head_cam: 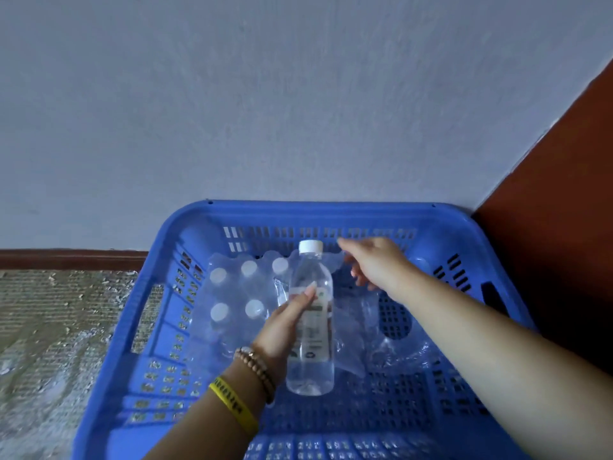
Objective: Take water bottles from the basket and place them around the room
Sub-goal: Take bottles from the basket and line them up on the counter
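Gripping bottle [311, 366] with left hand [284, 325] to take it from basket [331, 212]; reaching far with right hand [378, 264], grip hard to tell.

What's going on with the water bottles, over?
Left hand grips one bottle over the basket. Right hand open near its far wall. Plastic wrap holds five more bottles.

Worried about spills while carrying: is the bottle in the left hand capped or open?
Capped. A white cap sits on the neck of the bottle that the left hand grips.
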